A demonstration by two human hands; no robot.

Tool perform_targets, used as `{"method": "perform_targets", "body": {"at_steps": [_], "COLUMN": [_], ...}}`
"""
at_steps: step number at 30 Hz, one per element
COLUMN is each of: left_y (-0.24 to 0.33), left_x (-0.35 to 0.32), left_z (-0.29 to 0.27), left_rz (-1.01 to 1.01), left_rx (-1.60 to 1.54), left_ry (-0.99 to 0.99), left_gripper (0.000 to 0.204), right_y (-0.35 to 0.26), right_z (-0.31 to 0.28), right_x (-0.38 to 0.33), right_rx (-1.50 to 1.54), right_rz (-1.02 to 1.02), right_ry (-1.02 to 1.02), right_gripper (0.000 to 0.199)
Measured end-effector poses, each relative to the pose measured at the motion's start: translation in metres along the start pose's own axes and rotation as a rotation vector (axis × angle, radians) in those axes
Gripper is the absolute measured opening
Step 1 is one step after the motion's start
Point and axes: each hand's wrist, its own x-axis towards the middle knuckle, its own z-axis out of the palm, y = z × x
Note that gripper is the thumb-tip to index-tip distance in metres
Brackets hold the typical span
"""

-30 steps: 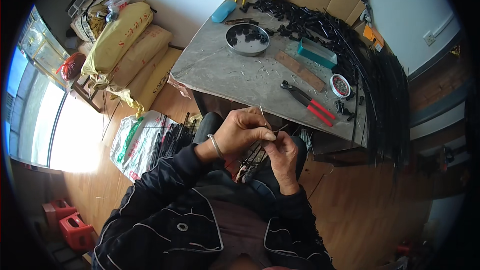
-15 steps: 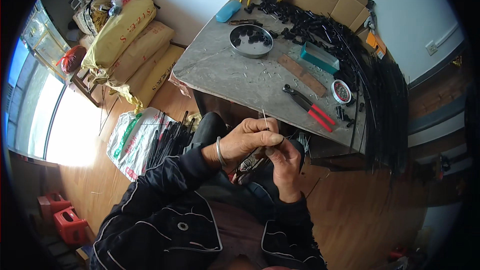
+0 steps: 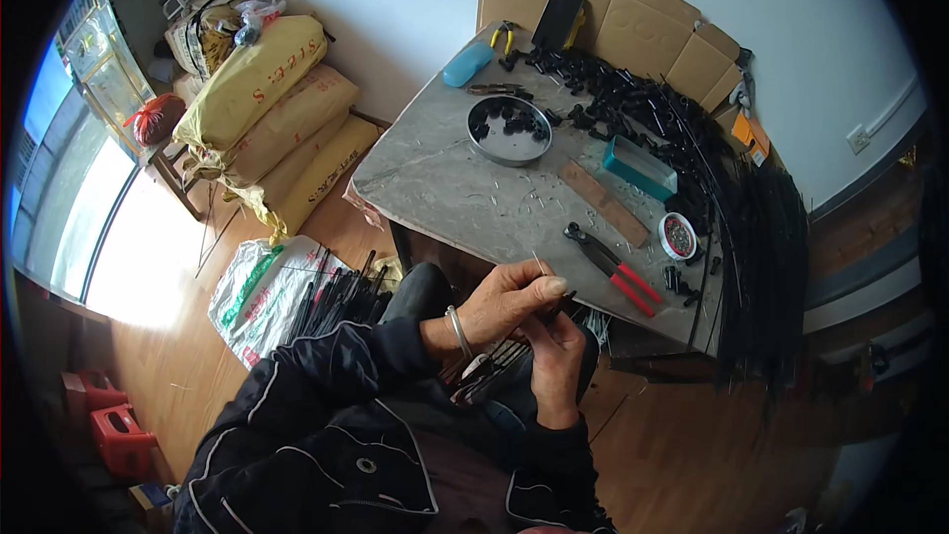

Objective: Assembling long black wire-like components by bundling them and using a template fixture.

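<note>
Pinched nearly closed, left hand (image 3: 514, 301) and right hand (image 3: 557, 361) seem to share a small dark piece (image 3: 566, 295) between them; I can't tell if black parts (image 3: 633, 104) on the table (image 3: 425, 153) are done or left

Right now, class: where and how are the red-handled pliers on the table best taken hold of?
Probably around both red handles, with the right hand coming from the near side of the table: these long, slim grips point toward the person's right and the near edge, while the dark head points away.
</note>
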Motion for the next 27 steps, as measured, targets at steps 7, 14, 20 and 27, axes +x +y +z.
{"method": "perform_targets", "body": {"at_steps": [7, 14, 20, 27], "left_y": [0.068, 0.076, 0.093, 0.039], "left_x": [0.163, 0.204, 0.137, 0.048], "left_z": [-0.125, -0.157, -0.086, -0.044], "left_rz": [0.634, 0.499, 0.088, -0.338], "left_rx": [1.460, 1.937, 0.826, 0.078], "left_ry": [0.501, 0.444, -0.050, -0.212], "left_gripper": [0.027, 0.021, 0.021, 0.028], "right_y": [-0.003, 0.005, 0.014, 0.008], "right_z": [-0.006, -0.015, -0.022, -0.013], "right_x": [0.015, 0.021, 0.032, 0.034], "right_rx": [-0.039, 0.030, 0.047, 0.086], "right_rz": [0.011, 0.090, 0.101, 0.127], "right_ry": [-0.056, -0.070, -0.046, -0.144], "right_gripper": [0.011, 0.009, 0.011, 0.016]}}
